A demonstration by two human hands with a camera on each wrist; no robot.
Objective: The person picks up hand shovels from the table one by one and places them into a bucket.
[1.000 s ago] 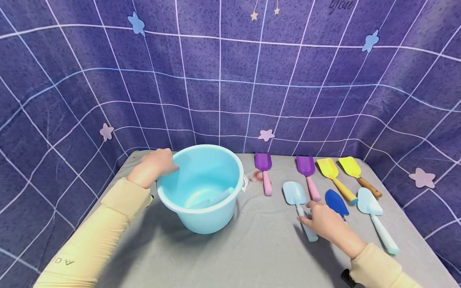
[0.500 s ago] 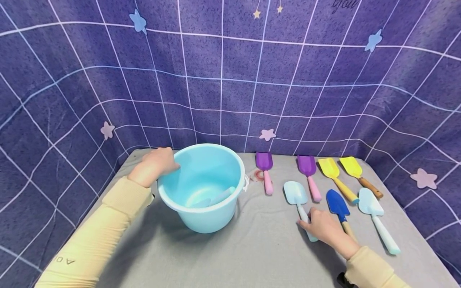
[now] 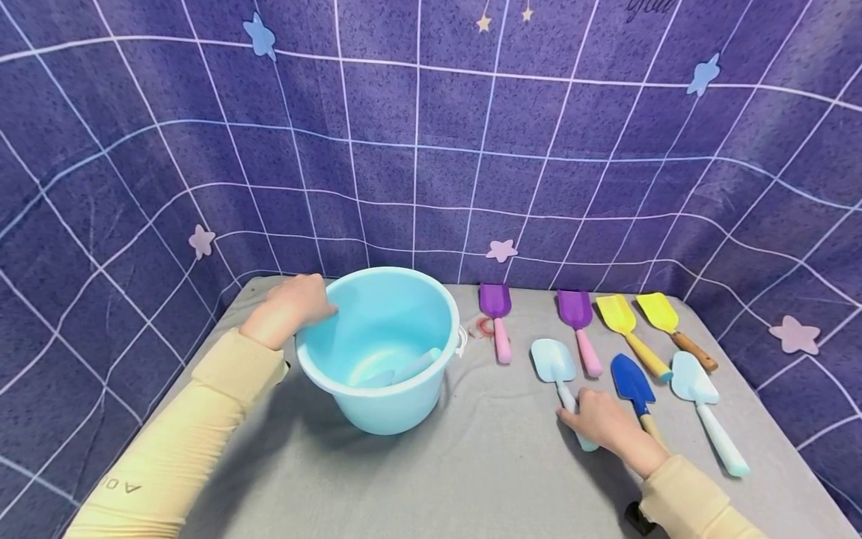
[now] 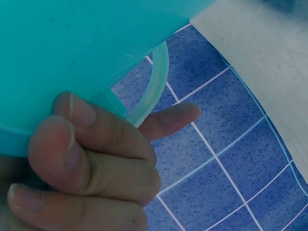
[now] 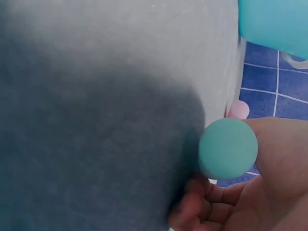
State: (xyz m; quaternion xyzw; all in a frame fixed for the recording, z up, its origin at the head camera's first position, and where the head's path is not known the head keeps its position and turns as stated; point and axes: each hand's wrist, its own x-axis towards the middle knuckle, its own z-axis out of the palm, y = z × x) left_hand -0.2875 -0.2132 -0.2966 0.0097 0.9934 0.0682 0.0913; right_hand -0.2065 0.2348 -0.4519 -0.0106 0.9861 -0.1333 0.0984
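My left hand (image 3: 292,307) grips the left rim of a light blue bucket (image 3: 387,415); in the left wrist view its fingers (image 4: 113,168) curl at the rim, beside the bucket's handle (image 4: 156,79). Inside the bucket lies a trowel with a pale blue handle (image 3: 419,365). On the table to the right, my right hand (image 3: 599,419) holds another pale blue trowel (image 3: 554,361) by its handle, thumb on the near side. The right wrist view shows the rounded handle end (image 5: 228,148) with curled fingers (image 5: 192,207) below it. The blade appears to lie on the cloth.
Two purple scoops with pink handles (image 3: 502,341) (image 3: 589,353) lie behind. Further right are a yellow scoop (image 3: 618,314), a yellow scoop with wooden handle (image 3: 658,311), a dark blue trowel (image 3: 631,378) and another pale blue trowel (image 3: 720,442). A grey cloth (image 3: 471,479) covers the table; a purple curtain (image 3: 444,180) stands behind.
My right hand has come down a little toward me and closed on the pale blue trowel's handle, uncovering the dark blue trowel's handle. The left hand stays on the bucket's rim.
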